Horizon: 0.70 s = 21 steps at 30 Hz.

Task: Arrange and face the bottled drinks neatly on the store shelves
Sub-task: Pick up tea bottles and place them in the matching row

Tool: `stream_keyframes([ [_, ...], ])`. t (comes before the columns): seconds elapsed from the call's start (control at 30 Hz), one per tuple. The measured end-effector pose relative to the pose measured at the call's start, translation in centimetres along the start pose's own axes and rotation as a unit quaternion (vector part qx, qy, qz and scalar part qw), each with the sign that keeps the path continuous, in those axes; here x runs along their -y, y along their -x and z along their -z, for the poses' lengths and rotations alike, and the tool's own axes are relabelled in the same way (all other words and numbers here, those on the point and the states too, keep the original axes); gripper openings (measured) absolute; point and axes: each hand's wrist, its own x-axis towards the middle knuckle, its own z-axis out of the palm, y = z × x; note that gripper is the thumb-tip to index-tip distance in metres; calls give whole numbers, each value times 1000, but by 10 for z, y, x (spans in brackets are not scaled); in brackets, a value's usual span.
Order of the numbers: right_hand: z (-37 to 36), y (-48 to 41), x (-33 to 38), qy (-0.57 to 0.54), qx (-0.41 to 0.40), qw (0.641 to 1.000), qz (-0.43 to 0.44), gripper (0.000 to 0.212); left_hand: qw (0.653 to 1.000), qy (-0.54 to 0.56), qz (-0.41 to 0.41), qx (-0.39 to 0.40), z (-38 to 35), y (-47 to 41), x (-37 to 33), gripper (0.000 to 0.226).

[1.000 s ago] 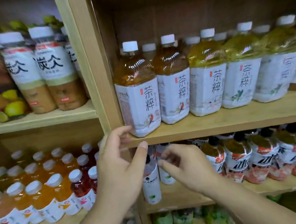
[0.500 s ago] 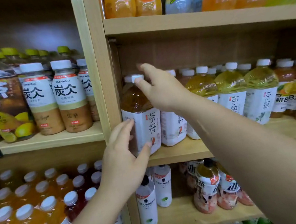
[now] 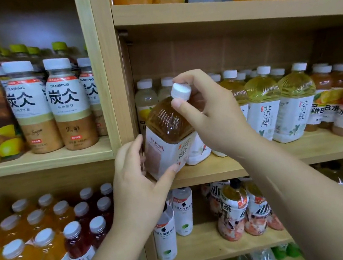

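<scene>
Ribbed amber bottle (image 3: 169, 125) (white cap (image 3: 180, 91))

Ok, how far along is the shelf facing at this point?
Done: the yellow tea bottles stand upright, labels forward. In hand: the brown tea bottle, tilted, left hand gripping its label, right hand gripping by its cap. Left: stand it straight, label outward; the lower-shelf bottles look crooked.

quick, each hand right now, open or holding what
The left hand holds the tea bottle low down.
The right hand holds the same bottle by its top.
</scene>
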Motion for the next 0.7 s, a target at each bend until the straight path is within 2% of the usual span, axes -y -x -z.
stream_keyframes([
  [0.17,20,21,-12,-36,-10,999,16,25,999,-34,15,36,-7,-3,-13,107],
  [0.33,36,40,-19,-59,-8,997,43,27,999,-45,-10,18,-21,-4,-36,88],
  [0.57,75,54,-24,-133,-10,990,44,27,994,-96,-47,8,-23,20,-79,75],
  [0.7,99,42,-35,-154,53,986,23,25,996,-84,2,3,-40,37,-97,59],
])
